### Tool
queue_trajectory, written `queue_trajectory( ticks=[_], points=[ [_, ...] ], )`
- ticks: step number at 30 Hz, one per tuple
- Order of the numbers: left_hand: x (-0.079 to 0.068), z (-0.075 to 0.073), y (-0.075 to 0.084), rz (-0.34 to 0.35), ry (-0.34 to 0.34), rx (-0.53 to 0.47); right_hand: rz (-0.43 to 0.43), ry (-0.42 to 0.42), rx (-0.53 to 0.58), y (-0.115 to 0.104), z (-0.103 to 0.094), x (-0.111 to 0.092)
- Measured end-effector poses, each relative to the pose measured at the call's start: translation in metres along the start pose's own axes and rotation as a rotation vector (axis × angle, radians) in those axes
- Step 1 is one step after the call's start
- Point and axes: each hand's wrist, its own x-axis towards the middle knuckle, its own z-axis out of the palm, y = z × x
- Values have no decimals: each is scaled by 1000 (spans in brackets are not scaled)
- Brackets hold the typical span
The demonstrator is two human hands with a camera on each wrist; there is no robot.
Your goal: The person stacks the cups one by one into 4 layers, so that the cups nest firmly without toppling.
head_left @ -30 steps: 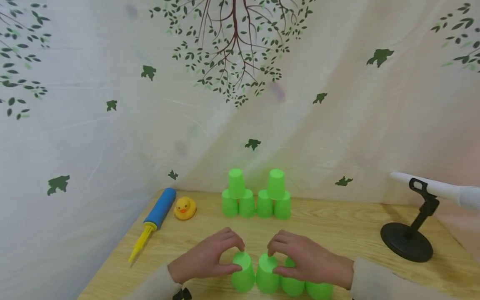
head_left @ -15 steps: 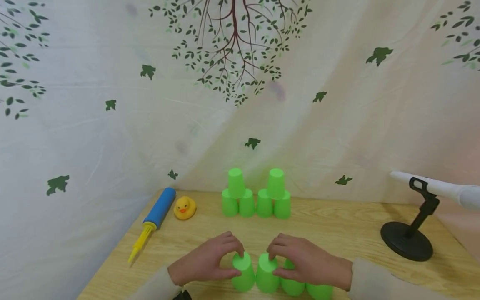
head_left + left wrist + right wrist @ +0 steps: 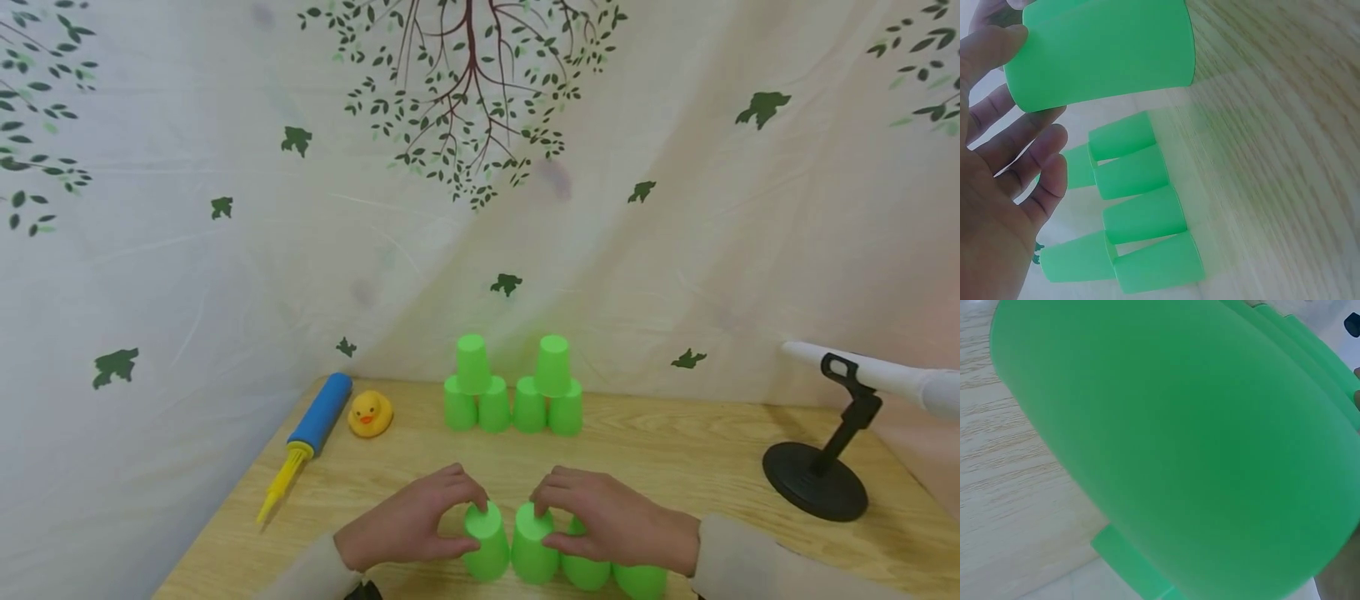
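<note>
A row of upside-down green cups stands along the table's near side in the head view. My left hand [image 3: 420, 517] grips the leftmost cup [image 3: 487, 557] near its top, thumb on the near side and fingertips at the far rim. My right hand [image 3: 618, 518] pinches the cup beside it [image 3: 531, 557] the same way. Two more cups, a third [image 3: 585, 571] and a fourth [image 3: 640, 582], continue the row under my right hand, partly hidden. In the left wrist view my thumb lies against the held cup [image 3: 1104, 56]. One large cup [image 3: 1166, 437] fills the right wrist view, hiding most of the hand.
Two small cup pyramids, a left one [image 3: 472, 367] and a right one [image 3: 553, 367], stand at the table's back. A blue-and-yellow hand pump [image 3: 318, 421] and a rubber duck [image 3: 370, 415] lie left. A black stand [image 3: 813, 482] holding a white tube [image 3: 885, 377] is at right.
Both hands have lowered slightly, their fingertips coming down onto the tops of the two left cups. The cups stay in their places.
</note>
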Motion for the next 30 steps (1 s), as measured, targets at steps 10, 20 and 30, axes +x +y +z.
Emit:
queue_trajectory(
  ticks=[10, 20, 30],
  points=[
    [-2, -13, -6, -15, 112, 11, -17, 95, -67, 2, -11, 0],
    [7, -31, -19, -63, 281, 103, -67, 278, -148, 9, -45, 7],
    [32, -48, -23, -91, 445, 240, 104, 558, -357, 25, -78, 17]
  ],
)
